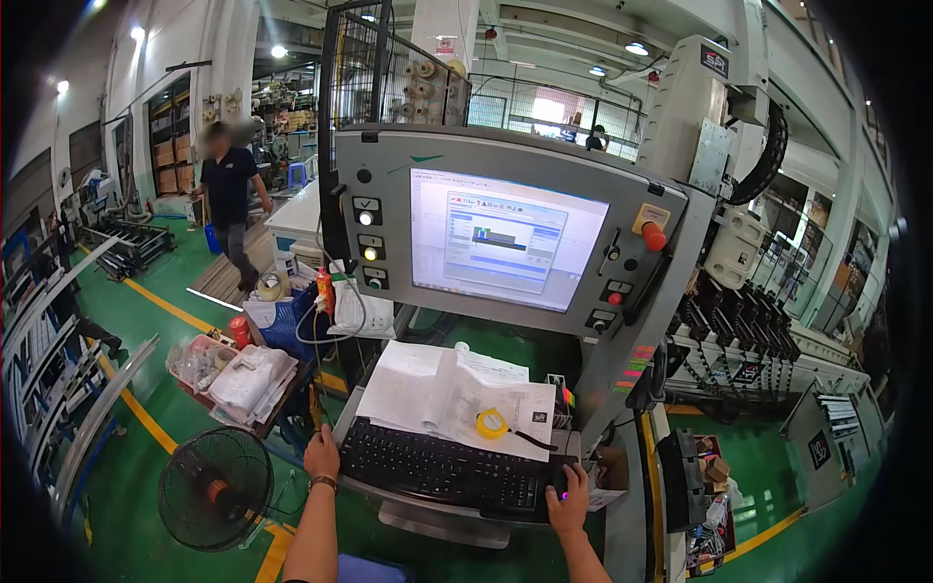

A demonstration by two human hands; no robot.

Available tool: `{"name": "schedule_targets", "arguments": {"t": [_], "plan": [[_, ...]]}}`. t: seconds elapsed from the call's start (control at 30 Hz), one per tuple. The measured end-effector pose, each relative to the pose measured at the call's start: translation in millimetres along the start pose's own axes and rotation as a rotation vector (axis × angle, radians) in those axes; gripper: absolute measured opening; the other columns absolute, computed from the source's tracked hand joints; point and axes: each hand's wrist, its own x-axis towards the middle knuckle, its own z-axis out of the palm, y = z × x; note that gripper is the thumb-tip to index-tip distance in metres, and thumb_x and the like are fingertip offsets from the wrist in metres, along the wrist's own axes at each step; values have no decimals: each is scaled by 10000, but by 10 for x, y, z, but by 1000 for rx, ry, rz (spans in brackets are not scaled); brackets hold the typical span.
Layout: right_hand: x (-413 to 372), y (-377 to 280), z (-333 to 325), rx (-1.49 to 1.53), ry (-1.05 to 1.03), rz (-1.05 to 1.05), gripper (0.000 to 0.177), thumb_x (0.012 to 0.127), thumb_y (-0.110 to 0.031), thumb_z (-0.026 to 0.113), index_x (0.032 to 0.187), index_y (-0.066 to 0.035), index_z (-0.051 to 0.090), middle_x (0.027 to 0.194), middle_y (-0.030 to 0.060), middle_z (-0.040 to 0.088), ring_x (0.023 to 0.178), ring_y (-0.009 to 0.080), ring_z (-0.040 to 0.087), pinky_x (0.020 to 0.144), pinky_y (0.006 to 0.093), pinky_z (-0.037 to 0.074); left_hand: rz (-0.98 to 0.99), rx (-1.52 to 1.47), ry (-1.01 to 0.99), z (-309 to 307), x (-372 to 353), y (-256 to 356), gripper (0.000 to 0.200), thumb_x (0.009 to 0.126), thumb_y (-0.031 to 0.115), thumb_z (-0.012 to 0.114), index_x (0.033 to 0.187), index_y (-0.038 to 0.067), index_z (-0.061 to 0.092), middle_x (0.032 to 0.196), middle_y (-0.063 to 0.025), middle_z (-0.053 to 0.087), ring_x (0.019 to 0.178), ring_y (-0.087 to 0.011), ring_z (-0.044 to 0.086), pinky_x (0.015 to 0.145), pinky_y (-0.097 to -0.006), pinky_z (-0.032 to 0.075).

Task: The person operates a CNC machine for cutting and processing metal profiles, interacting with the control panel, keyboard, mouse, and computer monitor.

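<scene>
My right hand (568, 503) rests over a dark computer mouse with a small purple glow, at the right end of the keyboard tray (442, 523). My left hand (322, 457) is closed at the tray's left edge, and what its fingers hold is hidden. Between the hands lies a black keyboard (437, 465). Behind it are printed sheets (398, 387), one page curled over, with a yellow tape measure (492, 424) on top. Above them a lit monitor (510, 238) displays a software window with a coloured drawing.
A black fan (216, 488) stands at lower left, near a bin (194, 361) of plastic bags. Red buttons (654, 236) and lamps flank the monitor. A person (231, 199) is on the walkway at left. Machinery (739, 330) and a parts box (712, 515) are at right.
</scene>
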Motion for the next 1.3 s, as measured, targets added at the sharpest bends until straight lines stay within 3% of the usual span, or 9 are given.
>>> {"name": "schedule_targets", "arguments": {"t": [0.67, 0.87, 1.3], "plan": [[14, 42, 12, -29, -36, -22, 560, 862, -176, 757, 1377, -31, 590, 1473, 279, 474, 1349, 474, 479, 1118, 521, 406, -17, -7, -8, -24, -18, 32, 644, 1058, 577, 395, 1099, 46, 757, 1074, -243, 740, 1021, -481, 672, 877, -545, 510], [21, -2, -6, -18, -32, -1, 629, 849, -190, 777, 1413, -33, 550, 1484, 273, 457, 1345, 482, 474, 1110, 529, 406, -33, -11, -36, -3, 13, 0, 640, 1059, 577, 396, 1099, 54, 762, 1076, -240, 741, 1020, -476, 673, 876, -544, 511], [-18, 52, -4, 18, 3, 8, 592, 804, -182, 743, 1355, -23, 596, 1434, 238, 515, 1308, 462, 513, 1090, 523, 431, -18, -8, -9, -21, -9, 18, 639, 1058, 580, 402, 1084, 53, 762, 1070, -233, 744, 1010, -476, 673, 869, -546, 510]]}}
